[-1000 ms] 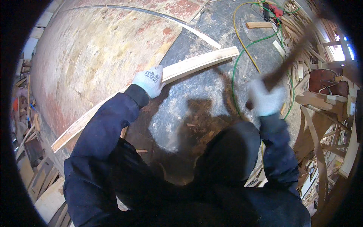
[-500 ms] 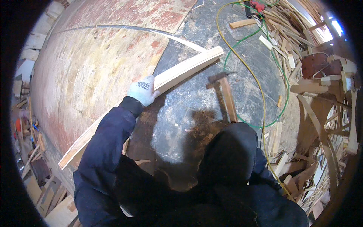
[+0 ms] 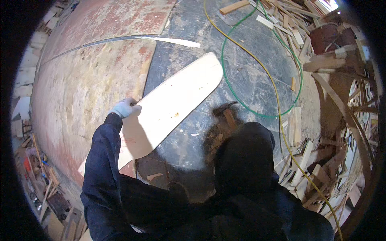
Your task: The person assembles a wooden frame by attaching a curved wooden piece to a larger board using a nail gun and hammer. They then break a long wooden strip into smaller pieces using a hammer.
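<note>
A long pale wooden board [image 3: 177, 96] with a rounded far end slants across the middle, its broad face turned up toward me. My left hand [image 3: 125, 108], in a light glove, is closed on its left edge, fingers curled over the side. My left sleeve covers part of the board's near end. To the right, a hammer [image 3: 226, 111] shows its dark head and a short stretch of wooden handle; the rest goes behind my dark-clothed knee [image 3: 245, 152]. My right hand is hidden from sight.
A worn, stained plywood sheet [image 3: 92, 84] covers the left floor. Yellow hose [image 3: 257, 62] and green hose [image 3: 226, 72] loop across the right. Wood offcuts [image 3: 299, 36] pile up along the right side, and scraps [image 3: 44, 176] clutter the far left.
The board has turned from its narrow edge to its broad face. My left hand has shifted left and nearer with it. Less of the hammer handle shows past my knee, and the view has shifted.
</note>
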Motion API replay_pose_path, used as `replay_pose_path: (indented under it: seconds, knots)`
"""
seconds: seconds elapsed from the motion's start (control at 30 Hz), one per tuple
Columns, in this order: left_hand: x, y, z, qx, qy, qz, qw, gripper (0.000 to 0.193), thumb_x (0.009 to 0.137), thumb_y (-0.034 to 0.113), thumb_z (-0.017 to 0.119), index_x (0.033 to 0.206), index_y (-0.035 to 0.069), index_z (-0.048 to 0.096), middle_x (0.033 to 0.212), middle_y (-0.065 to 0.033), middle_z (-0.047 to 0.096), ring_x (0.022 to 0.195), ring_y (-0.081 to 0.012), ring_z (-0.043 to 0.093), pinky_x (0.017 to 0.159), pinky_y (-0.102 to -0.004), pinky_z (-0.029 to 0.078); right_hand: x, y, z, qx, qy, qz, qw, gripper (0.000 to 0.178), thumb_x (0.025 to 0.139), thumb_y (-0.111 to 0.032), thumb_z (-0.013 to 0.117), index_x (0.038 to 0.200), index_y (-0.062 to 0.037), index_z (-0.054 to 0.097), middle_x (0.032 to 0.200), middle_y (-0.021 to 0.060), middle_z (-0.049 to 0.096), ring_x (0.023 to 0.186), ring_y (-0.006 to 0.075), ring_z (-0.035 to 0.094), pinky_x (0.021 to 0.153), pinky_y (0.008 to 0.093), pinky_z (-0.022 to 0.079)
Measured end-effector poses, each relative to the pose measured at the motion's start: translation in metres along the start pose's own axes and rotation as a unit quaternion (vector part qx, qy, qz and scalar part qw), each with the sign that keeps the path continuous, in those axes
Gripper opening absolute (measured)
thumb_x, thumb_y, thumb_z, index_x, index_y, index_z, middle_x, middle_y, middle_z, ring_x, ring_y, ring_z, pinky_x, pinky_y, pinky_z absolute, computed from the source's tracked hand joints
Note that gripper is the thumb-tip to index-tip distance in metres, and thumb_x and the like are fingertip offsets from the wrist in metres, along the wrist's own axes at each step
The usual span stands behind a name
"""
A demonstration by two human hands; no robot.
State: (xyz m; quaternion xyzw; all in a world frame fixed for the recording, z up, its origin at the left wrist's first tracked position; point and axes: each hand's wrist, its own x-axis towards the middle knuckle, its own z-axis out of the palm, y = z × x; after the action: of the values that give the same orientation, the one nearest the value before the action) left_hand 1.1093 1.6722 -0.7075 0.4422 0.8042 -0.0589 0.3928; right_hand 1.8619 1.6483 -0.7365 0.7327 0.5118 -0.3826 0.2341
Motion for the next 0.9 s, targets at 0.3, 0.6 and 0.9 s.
replay_pose_path:
  seconds: [0.3,0.6,0.9]
  knots:
    - [-0.005,0.028,0.067,0.147,0.087,0.126,0.977,0.065,0.089,0.042,0.060,0.142,0.007,0.044,0.130,-0.0211,0.057,0.116,-0.0376,0.059,0.097,-0.0458,0.048,0.002,0.007,0.029,0.033,-0.020,0.038,0.999,0.031,0.089,-0.020,0.066,0.115,-0.0024,0.061,0.101,0.0123,0.066,0.093,0.0238,0.066,0.081,0.0385,0.052]
    - [-0.010,0.116,0.110,0.275,0.181,0.194,0.924,0.075,0.086,0.038,0.063,0.147,0.004,0.037,0.150,-0.0213,0.037,0.135,-0.0404,0.037,0.107,-0.0559,0.032,0.034,-0.020,0.040,0.062,-0.017,0.020,0.998,0.031,0.090,-0.017,0.065,0.117,-0.0024,0.059,0.105,0.0124,0.065,0.096,0.0243,0.065,0.083,0.0390,0.053]
    - [-0.018,0.159,0.168,0.254,0.253,0.148,0.922,0.097,0.074,0.032,0.079,0.149,0.000,0.027,0.150,-0.0321,0.028,0.137,-0.0503,0.029,0.106,-0.0544,0.031,0.078,-0.119,0.042,0.090,-0.048,-0.113,0.988,0.032,0.091,-0.015,0.065,0.120,-0.0023,0.058,0.110,0.0124,0.064,0.099,0.0249,0.065,0.085,0.0395,0.053]
